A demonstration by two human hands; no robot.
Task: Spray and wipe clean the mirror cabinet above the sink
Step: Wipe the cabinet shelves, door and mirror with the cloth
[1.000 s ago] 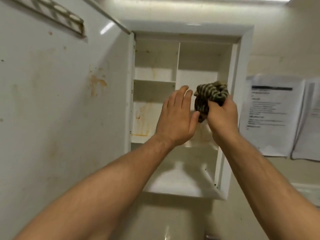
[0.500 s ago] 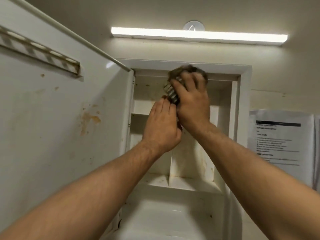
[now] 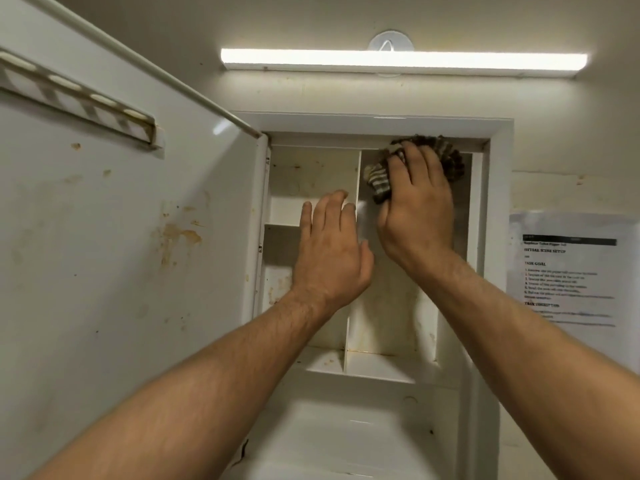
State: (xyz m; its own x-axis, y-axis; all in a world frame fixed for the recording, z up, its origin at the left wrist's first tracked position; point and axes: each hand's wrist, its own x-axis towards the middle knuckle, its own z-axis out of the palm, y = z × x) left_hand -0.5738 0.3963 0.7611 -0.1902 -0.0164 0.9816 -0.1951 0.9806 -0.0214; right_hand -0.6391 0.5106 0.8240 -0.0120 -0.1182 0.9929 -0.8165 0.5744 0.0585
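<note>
White cabinet shelf [image 3: 377, 367], rust-stained, split by an upright divider [image 3: 348, 325].

Warm, dim light from a glaring tube lamp [image 3: 403, 62] overhead; wide-angle bending at edges, slight softness throughout.

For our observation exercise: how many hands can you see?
2. The left hand is open before the cabinet; the right hand holds a striped cloth at its top right corner.

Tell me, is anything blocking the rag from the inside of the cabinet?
No, nothing visible. The right hand holds the striped rag against the top of the right compartment of the cabinet; the door is open, the left hand lower left.
</note>
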